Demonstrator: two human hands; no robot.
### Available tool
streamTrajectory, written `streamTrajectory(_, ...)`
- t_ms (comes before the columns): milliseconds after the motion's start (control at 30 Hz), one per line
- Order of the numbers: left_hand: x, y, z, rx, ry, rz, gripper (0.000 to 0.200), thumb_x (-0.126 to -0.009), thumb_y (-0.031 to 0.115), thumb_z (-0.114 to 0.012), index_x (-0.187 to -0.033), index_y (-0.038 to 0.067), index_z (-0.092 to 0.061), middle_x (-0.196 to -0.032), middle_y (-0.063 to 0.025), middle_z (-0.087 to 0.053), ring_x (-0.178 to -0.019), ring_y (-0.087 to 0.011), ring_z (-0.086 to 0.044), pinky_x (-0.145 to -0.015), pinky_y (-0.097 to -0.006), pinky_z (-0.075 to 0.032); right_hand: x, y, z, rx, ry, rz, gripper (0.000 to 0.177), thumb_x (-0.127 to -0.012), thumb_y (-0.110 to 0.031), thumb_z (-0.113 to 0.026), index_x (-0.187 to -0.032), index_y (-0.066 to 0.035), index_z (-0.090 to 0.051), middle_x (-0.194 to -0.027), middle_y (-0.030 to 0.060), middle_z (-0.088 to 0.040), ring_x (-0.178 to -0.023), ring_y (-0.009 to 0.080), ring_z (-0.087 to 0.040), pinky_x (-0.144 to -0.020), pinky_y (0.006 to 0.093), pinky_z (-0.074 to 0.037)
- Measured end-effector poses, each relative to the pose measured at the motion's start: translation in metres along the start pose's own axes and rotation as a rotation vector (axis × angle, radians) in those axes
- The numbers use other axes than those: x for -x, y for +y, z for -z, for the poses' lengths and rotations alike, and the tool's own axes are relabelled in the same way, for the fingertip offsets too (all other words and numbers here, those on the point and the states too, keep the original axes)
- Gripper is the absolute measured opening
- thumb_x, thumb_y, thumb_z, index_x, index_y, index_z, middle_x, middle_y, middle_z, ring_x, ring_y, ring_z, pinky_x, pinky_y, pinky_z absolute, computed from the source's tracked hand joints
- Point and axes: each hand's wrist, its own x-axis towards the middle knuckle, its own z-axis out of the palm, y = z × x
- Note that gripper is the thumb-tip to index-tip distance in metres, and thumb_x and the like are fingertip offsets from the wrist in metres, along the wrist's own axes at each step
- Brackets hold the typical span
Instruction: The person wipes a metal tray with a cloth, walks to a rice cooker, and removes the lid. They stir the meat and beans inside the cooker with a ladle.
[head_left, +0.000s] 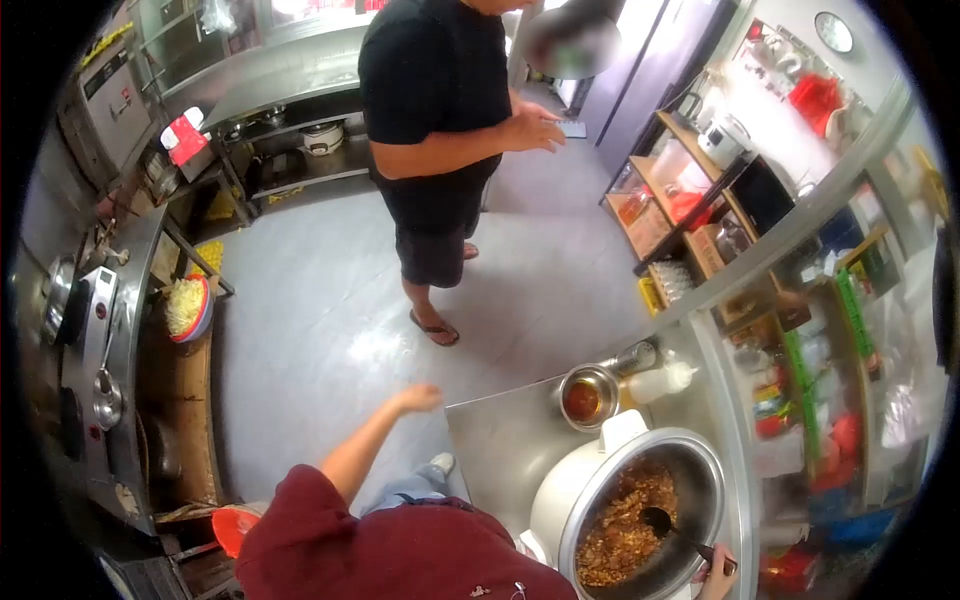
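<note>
My right hand [718, 578], low at the right edge of the pot, is closed round the handle of a black ladle [657, 520]. The ladle's bowl rests in brown chopped food [625, 540] inside a large white pot [560, 500] with a metal inner rim. My left hand [417, 399] is held out over the floor, left of the metal counter [500, 440], touching nothing; its fingers are small and blurred. Behind the pot stand a steel bowl [588, 397] of reddish-brown liquid and a white squeeze bottle [662, 382].
A person in black [430, 90] stands ahead, holding a phone [570, 129]. Shelves [690, 210] with goods line the right. On the left are a stove [100, 340] and a basin of pale shredded food [187, 307]. A red container [232, 527] is beside me.
</note>
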Motion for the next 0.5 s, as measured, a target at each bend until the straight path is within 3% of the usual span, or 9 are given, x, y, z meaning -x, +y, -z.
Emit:
streamTrajectory(67,0.019,-0.015,-0.033,0.169,-0.047,0.093,0.047,-0.084,0.038,-0.053,-0.114,0.002,-0.054,-0.091,-0.0090,-0.062,-0.072,-0.0159,-0.057,-0.067,-0.0310,-0.047,0.000,-0.008,0.001,0.059,-0.040,0.008,0.024,-0.079,-0.026,-0.065,-0.078,-0.001,-0.061,-0.061,0.0024,-0.051,-0.051,0.0095,-0.041,-0.048,0.0249,-0.033)
streamTrajectory(200,0.040,0.007,-0.050,0.173,-0.108,0.134,0.038,-0.084,0.034,-0.053,-0.100,0.001,-0.060,-0.085,-0.0099,-0.063,-0.072,-0.0170,-0.059,-0.060,-0.0301,-0.048,-0.011,-0.004,0.000,0.079,-0.096,0.057,0.024,-0.082,-0.023,-0.061,-0.074,-0.001,-0.059,-0.058,0.0021,-0.049,-0.049,0.0095,-0.039,-0.047,0.0254,-0.031)
streamTrajectory(233,0.035,0.006,-0.045,0.173,-0.087,0.115,0.038,-0.085,0.034,-0.052,-0.101,0.001,-0.060,-0.085,-0.0088,-0.063,-0.074,-0.0159,-0.058,-0.062,-0.0291,-0.047,-0.013,-0.002,0.002,0.089,-0.091,0.069,0.024,-0.083,-0.023,-0.061,-0.071,-0.002,-0.058,-0.057,0.0017,-0.048,-0.048,0.0096,-0.039,-0.046,0.0257,-0.030)
streamTrajectory(267,0.025,0.005,-0.041,0.169,-0.073,0.093,0.039,-0.086,0.035,-0.051,-0.102,0.001,-0.060,-0.086,-0.0078,-0.063,-0.076,-0.0149,-0.058,-0.064,-0.0282,-0.047,-0.051,0.059,0.018,-0.051,-0.175,0.044,0.020,-0.083,-0.017,-0.057,-0.088,0.002,-0.060,-0.058,0.0072,-0.053,-0.040,0.0104,-0.046,-0.037,0.0235,-0.038)
streamTrajectory(300,0.016,0.007,-0.038,0.161,-0.066,0.066,0.039,-0.087,0.035,-0.050,-0.103,0.001,-0.059,-0.087,-0.0068,-0.063,-0.077,-0.0139,-0.057,-0.067,-0.0273,-0.046,-0.049,0.064,0.012,-0.110,-0.088,0.093,0.019,-0.083,-0.020,-0.060,-0.084,-0.001,-0.058,-0.056,0.0061,-0.051,-0.034,0.0076,-0.038,-0.030,0.0195,-0.030)
streamTrajectory(333,0.014,0.016,-0.035,0.254,0.045,-0.002,0.036,-0.087,0.033,-0.049,-0.099,0.001,-0.060,-0.086,-0.0069,-0.063,-0.076,-0.0143,-0.058,-0.067,-0.0267,-0.046,-0.048,0.063,0.014,-0.102,-0.083,0.088,0.020,-0.083,-0.020,-0.059,-0.085,0.000,-0.057,-0.057,0.0063,-0.052,-0.035,0.0080,-0.039,-0.031,0.0199,-0.030)
streamTrajectory(500,0.006,0.051,-0.011,0.260,0.196,0.091,0.033,-0.087,0.029,-0.049,-0.103,0.002,-0.059,-0.086,-0.0068,-0.063,-0.074,-0.0136,-0.058,-0.067,-0.0265,-0.047,-0.047,0.060,0.020,-0.098,-0.146,0.069,0.022,-0.084,-0.019,-0.058,-0.088,0.003,-0.059,-0.060,0.0079,-0.055,-0.038,0.0075,-0.040,-0.032,0.0201,-0.032)
